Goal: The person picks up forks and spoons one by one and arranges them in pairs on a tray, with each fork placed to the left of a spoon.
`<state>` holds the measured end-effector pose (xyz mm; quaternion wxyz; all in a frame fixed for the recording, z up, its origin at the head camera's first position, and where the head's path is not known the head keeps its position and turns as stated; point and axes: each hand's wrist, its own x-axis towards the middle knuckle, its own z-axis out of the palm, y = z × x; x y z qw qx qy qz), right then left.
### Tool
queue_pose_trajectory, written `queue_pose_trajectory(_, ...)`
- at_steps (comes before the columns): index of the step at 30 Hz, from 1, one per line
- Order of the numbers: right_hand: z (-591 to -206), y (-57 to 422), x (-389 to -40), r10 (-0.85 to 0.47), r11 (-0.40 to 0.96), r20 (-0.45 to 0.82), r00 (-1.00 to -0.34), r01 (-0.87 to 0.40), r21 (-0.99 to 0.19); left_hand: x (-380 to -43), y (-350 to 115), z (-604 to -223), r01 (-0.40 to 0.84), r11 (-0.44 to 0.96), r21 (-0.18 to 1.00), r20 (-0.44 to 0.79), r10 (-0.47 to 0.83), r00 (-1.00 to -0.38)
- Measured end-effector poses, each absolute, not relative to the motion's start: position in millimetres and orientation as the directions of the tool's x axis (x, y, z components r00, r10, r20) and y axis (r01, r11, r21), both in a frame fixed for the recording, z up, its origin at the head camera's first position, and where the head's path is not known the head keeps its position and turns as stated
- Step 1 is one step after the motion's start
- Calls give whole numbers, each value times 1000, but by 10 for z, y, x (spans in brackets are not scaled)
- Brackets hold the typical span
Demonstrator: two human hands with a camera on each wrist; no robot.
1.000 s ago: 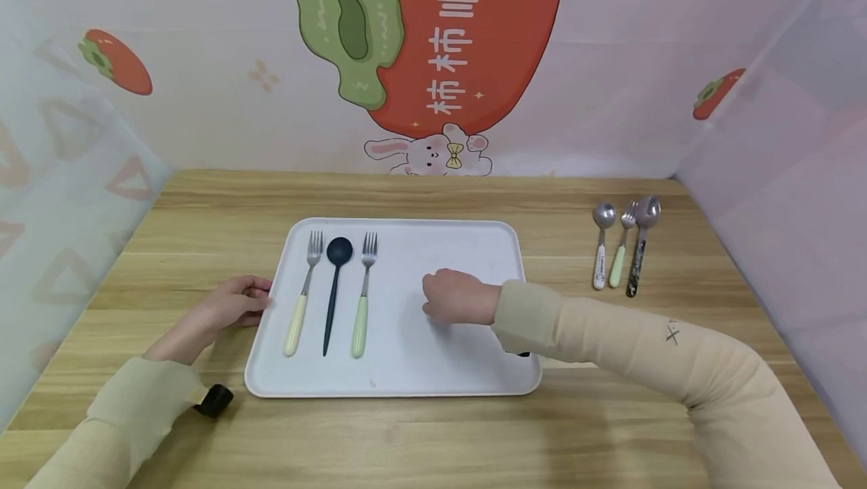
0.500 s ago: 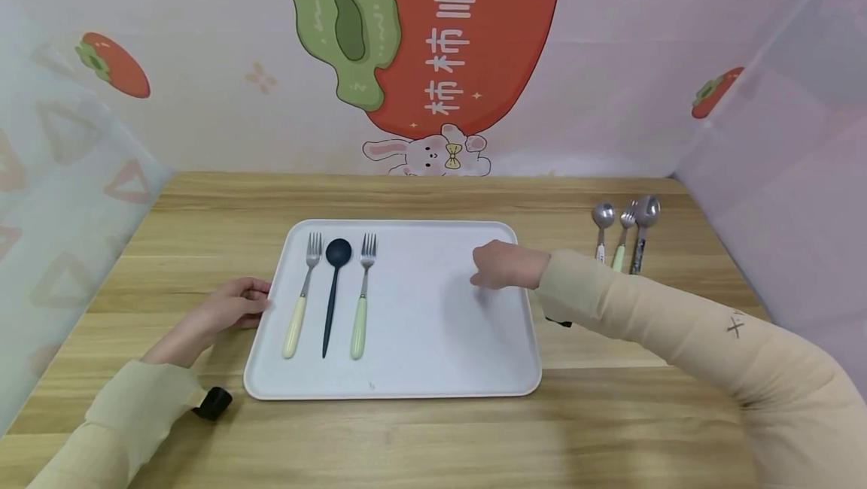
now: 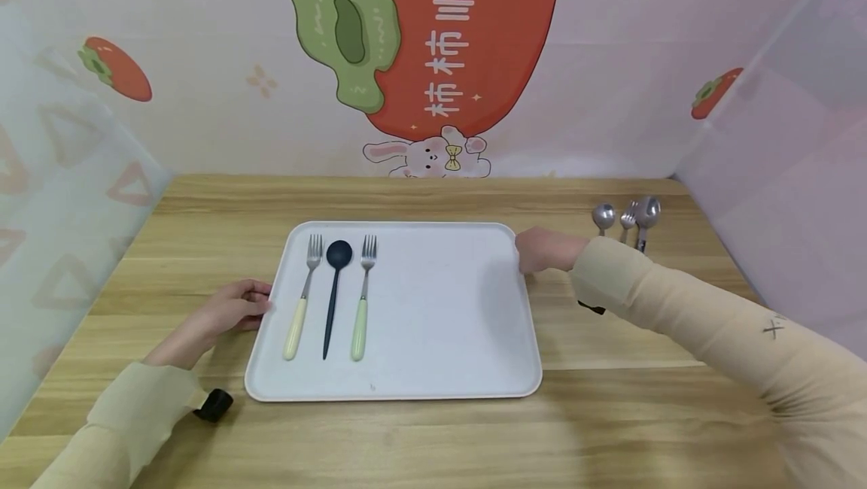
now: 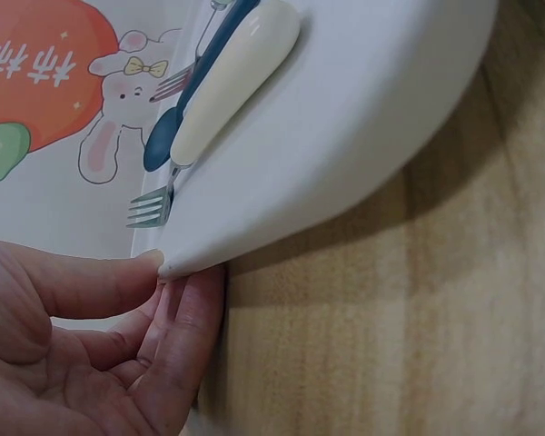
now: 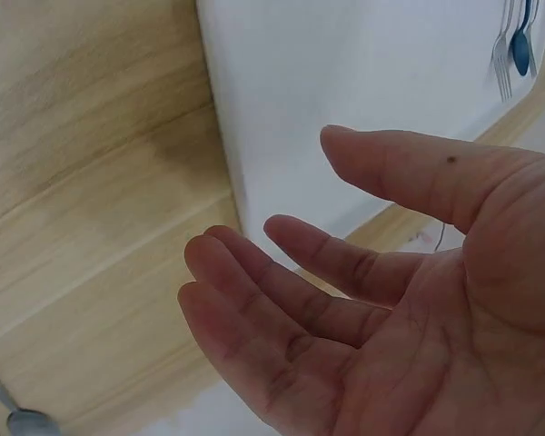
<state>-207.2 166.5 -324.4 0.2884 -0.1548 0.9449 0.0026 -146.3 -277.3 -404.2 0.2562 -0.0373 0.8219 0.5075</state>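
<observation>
A white rectangular tray (image 3: pixel 447 323) lies on the wooden table with a cream-handled fork (image 3: pixel 298 316), a black spoon (image 3: pixel 333 286) and a green-handled fork (image 3: pixel 363 301) side by side on its left half. My left hand (image 3: pixel 233 307) pinches the tray's left rim, thumb on the edge and fingers beneath it, as the left wrist view shows. At the tray's upper right edge hovers my right hand (image 3: pixel 547 250). In the right wrist view its fingers (image 5: pixel 254 291) are relaxed and apart from the thumb, with nothing between them.
At the back right of the table lie a small spoon (image 3: pixel 603 217), a small fork (image 3: pixel 628 217) and a larger spoon (image 3: pixel 647 212); the right sleeve hides their handles. Printed cloth walls (image 3: pixel 230 135) stand at the back and sides.
My right hand has moved from over the tray's middle to the right and back, reaching its right edge. My left hand stays at the tray's left rim.
</observation>
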Motion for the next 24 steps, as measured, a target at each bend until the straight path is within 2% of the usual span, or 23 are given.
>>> queue_pose_trajectory(6,-3159,1869,-2143,-253,967,-559,-790,-197,-159,-1463,-2777,-4049,-326,479,815,-461,197,-865)
queue_pose_trajectory(13,-3063,2111,-2270,-236,969,-581,-779,-143,-202,-1471,-2772,-4033,-333,474,815,-465,192,-864)
queue_pose_trajectory(24,-3001,2471,-2350,-115,951,-585,-803,81,-299,-1470,-2772,-4044,-331,474,816,-463,194,-865)
